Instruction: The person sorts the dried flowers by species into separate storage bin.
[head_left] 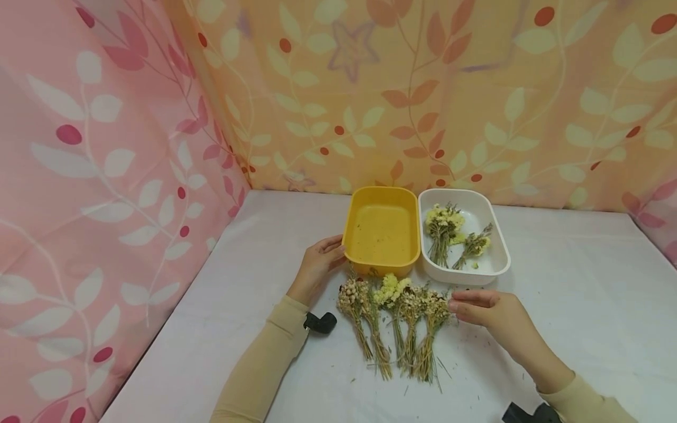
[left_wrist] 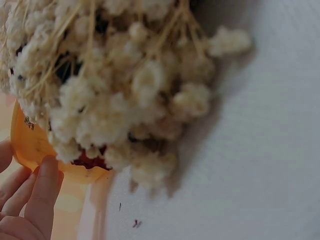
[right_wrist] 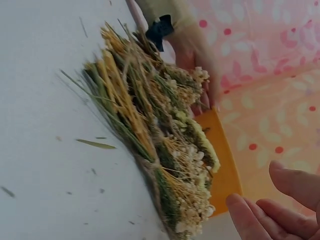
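My left hand (head_left: 319,257) is at the left side of a yellow box (head_left: 383,226), with its fingers touching the wall. The left wrist view shows these fingers (left_wrist: 44,187) nearly straight against the box. A row of dried flower bunches (head_left: 412,302) lies in front, stems toward me, with a yellow-headed bunch (head_left: 391,289) among cream ones. Beside the rightmost bunch is my right hand (head_left: 489,311), its fingertips close to the flower heads. In the right wrist view, thumb and fingers (right_wrist: 245,220) are apart with nothing between them.
A white box (head_left: 465,276) stands against the yellow one's right side, with a larger yellow flower bunch (head_left: 444,226) and a smaller one (head_left: 472,245) inside. Plant crumbs lie on the white tabletop (head_left: 571,276). Patterned cloth (head_left: 476,106) hangs behind and at the left.
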A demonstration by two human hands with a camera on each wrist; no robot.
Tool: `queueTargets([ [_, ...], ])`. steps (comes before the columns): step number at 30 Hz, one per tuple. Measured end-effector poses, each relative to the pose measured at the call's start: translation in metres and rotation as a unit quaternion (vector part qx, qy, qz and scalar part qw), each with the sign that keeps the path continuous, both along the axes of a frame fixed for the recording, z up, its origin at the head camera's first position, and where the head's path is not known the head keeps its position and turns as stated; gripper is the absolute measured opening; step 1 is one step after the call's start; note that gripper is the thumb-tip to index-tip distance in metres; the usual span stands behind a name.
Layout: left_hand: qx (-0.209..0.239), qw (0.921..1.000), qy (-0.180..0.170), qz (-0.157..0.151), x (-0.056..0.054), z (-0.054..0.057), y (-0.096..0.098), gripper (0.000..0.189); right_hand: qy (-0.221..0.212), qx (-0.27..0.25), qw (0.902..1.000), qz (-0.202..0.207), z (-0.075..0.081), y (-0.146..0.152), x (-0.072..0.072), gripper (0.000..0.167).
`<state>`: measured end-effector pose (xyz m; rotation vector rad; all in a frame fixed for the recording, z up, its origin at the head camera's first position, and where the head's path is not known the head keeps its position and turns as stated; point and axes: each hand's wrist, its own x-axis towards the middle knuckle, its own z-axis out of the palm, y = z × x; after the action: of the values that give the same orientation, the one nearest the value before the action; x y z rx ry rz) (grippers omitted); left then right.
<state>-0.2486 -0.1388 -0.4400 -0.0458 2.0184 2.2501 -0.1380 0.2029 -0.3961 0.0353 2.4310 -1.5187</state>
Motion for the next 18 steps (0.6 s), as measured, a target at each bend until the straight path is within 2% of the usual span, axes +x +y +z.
queueTargets([
  [5,0.002,1.0000,0.002,-0.001,0.000,-0.001,0.000,0.046,-0.016,0.018,0.9997,-0.002,-0.007,0.000,0.007,0.052],
  [11,0.001,1.0000,0.005,-0.003,0.000,-0.001,0.000,0.046,-0.037,-0.005,0.9993,-0.010,-0.010,-0.001,0.014,0.057],
  [18,0.008,1.0000,0.000,0.002,0.000,-0.001,0.000,0.046,-0.028,0.009,0.9996,-0.002,-0.016,-0.003,0.020,0.051],
])
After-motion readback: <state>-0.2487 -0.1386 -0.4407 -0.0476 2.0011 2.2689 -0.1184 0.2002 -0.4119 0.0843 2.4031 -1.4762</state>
